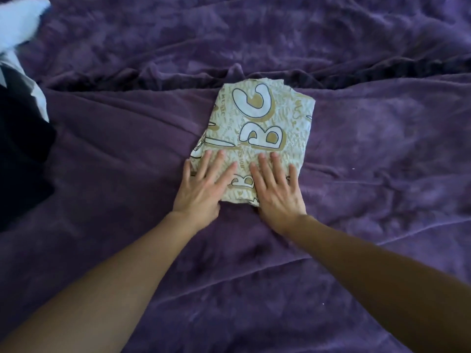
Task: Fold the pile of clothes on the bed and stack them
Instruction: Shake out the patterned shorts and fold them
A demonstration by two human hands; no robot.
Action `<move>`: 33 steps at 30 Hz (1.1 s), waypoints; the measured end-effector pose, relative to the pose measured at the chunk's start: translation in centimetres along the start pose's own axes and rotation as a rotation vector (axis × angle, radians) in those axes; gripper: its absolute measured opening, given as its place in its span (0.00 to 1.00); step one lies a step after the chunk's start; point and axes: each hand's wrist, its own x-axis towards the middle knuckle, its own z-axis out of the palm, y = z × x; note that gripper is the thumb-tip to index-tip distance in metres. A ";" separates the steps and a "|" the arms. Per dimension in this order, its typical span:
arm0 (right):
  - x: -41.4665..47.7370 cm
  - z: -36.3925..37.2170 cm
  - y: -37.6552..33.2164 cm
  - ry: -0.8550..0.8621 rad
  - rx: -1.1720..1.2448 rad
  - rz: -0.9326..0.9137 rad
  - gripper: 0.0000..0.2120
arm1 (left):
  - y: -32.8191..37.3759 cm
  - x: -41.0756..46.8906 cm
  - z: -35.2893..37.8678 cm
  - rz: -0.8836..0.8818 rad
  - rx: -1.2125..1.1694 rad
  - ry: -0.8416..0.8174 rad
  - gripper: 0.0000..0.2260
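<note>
I've got my left hand (201,184) and right hand (276,189) flat, fingers straight and spread, pressing the near edge of the folded letter-print garment (260,123) mid-bed on the purple blanket (382,149), smoothing I'd say, and next it needs lifting onto a stack.

- The bed (382,174) is covered by a creased purple blanket (229,289); a deep fold (153,77) is seen running from 9 to 3 o'clock, just beyond the middle.
- A folded garment (257,128), pale with gold print and large letters, is laid near the middle, its 12 o'clock edge touching that fold.
- A dark cloth (23,159) is laid at 9 o'clock.
- A white cloth (20,19), blurred, is seen at 10 o'clock.
</note>
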 end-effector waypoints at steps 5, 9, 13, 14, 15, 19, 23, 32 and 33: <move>-1.3 -1.7 2.3 0.012 0.068 -0.106 0.30 | 1.9 -0.2 -1.8 -0.068 -0.036 0.002 0.40; -6.0 -6.7 6.4 0.018 0.108 -0.159 0.33 | 5.8 -3.0 -7.0 0.001 -0.054 0.105 0.36; -13.1 -11.5 12.2 -0.011 0.171 -0.142 0.34 | 12.5 -5.0 -14.2 0.146 -0.058 0.221 0.33; -14.9 -12.4 14.1 -0.019 0.187 -0.133 0.34 | 14.4 -5.0 -15.8 0.170 -0.049 0.228 0.32; -16.6 -13.2 16.1 -0.031 0.209 -0.121 0.35 | 16.5 -4.9 -17.4 0.190 -0.049 0.225 0.31; -23.1 -16.1 25.2 -0.050 0.289 -0.032 0.36 | 26.0 -2.8 -22.5 0.250 -0.070 0.165 0.28; -28.8 -17.6 35.2 0.040 0.321 0.032 0.36 | 36.3 0.8 -26.4 0.287 -0.037 0.233 0.28; -40.8 -18.2 57.5 0.273 0.179 0.112 0.35 | 59.5 5.9 -33.9 0.377 -0.094 0.478 0.26; -42.2 -17.3 58.9 0.271 0.171 0.145 0.36 | 61.6 5.9 -33.6 0.380 -0.091 0.469 0.25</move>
